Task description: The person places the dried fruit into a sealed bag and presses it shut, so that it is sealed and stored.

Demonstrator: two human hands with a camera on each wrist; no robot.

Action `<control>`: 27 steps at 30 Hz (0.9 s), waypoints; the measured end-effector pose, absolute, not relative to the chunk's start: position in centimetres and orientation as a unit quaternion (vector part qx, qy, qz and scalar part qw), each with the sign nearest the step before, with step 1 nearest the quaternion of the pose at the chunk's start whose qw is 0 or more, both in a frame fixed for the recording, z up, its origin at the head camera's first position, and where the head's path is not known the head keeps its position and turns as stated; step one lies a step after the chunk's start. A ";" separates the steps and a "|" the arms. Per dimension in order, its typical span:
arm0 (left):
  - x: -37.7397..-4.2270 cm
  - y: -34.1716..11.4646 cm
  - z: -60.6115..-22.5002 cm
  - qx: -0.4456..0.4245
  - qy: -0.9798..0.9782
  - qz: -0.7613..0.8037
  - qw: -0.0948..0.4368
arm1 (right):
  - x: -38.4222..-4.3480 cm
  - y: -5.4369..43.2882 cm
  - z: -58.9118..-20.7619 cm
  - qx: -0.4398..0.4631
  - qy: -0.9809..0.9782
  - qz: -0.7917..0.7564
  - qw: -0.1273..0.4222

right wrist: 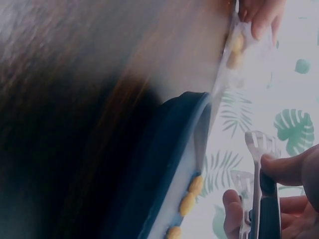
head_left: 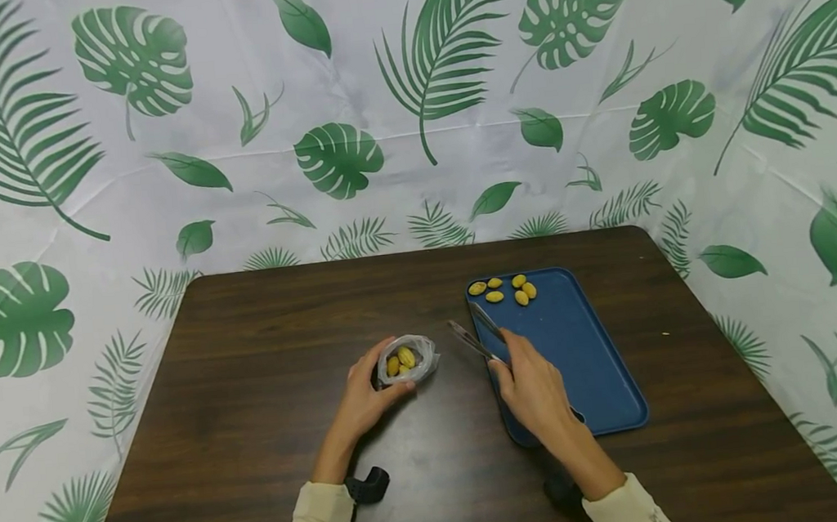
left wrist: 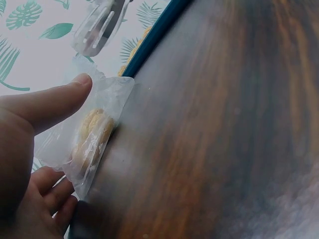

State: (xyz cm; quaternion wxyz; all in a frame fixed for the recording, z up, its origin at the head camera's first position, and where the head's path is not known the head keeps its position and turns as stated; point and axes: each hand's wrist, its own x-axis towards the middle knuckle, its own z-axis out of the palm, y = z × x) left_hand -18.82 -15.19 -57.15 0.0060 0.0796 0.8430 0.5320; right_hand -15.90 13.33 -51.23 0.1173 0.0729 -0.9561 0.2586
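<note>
bag, tray hold yellow pieces

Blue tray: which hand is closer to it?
Right. The right hand is over the left side of the blue tray; the left hand is off to its left, holding the plastic bag.

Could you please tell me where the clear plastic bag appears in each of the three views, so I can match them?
Head: the plastic bag is just below the centre, left of the blue tray.
Left wrist: the plastic bag is left of centre, below the tray's edge.
Right wrist: the plastic bag is at upper right, above the tray.
Shared landmark: the blue tray.
</note>
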 end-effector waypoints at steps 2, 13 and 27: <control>-18.8 -15.2 -57.2 0.082 0.844 0.531 0.003 | -16.0 13.5 -51.3 0.067 -0.956 0.261 0.113; -18.6 -15.3 -57.2 0.077 0.844 0.531 0.008 | -16.4 14.2 -51.5 0.036 -0.958 0.258 0.119; -18.8 -15.1 -57.1 0.074 0.845 0.529 0.007 | -16.9 14.8 -51.6 0.002 -0.962 0.252 0.108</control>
